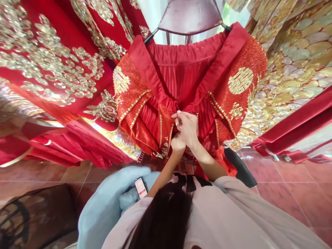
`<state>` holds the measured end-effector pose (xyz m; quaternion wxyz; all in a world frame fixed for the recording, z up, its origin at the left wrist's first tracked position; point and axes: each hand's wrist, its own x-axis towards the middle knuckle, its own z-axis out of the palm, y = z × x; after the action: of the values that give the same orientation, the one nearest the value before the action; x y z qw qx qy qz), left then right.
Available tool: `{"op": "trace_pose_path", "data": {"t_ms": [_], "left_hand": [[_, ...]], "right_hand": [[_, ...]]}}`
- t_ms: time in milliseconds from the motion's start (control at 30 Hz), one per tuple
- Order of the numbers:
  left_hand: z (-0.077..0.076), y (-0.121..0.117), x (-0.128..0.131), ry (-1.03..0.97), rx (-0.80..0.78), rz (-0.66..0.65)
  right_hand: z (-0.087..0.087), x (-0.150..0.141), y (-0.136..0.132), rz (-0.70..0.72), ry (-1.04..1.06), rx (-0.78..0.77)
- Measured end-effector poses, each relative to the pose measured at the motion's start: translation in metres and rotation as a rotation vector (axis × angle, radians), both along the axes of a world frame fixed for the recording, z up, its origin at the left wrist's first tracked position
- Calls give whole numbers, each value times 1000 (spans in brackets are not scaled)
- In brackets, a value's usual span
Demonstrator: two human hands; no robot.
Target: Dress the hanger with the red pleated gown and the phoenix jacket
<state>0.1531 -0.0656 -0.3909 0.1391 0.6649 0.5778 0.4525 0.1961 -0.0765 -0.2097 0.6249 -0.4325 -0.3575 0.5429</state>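
Note:
A red jacket [233,79] with gold embroidery hangs open on a dark wooden hanger [190,17] straight ahead, over a pleated red skirt [181,69]. Both my hands meet at the jacket's front, where its two edges come together. My right hand [187,127] is closed in a pinch on the front edge of the jacket. My left hand [177,143] sits just below and partly behind the right, fingers curled against the same fabric. What exactly the fingers pinch is hidden.
More red and gold embroidered garments [52,69] hang at the left and another [298,62] at the right. A light blue cloth [109,204] with a small red-and-white tag [141,187] lies at lower left. The floor has red tiles [285,186].

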Motion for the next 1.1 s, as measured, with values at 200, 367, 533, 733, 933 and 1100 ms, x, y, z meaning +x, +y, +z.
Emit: {"op": "trace_pose_path", "data": {"t_ms": [200, 367, 533, 733, 933, 1100], "left_hand": [[6, -23, -1, 32, 36, 59], [8, -32, -1, 39, 48, 45], [11, -32, -11, 26, 38, 37], [21, -29, -23, -27, -8, 21], [62, -44, -26, -327, 56, -10], [103, -48, -26, -565, -55, -258]], "right_hand": [[-2, 22, 0, -79, -373, 189], [5, 19, 15, 53, -662, 195], [17, 35, 9, -27, -691, 249], [-5, 53, -33, 67, -759, 325], [-51, 37, -43, 227, -744, 253], [-60, 40, -46, 405, -820, 269]]}}
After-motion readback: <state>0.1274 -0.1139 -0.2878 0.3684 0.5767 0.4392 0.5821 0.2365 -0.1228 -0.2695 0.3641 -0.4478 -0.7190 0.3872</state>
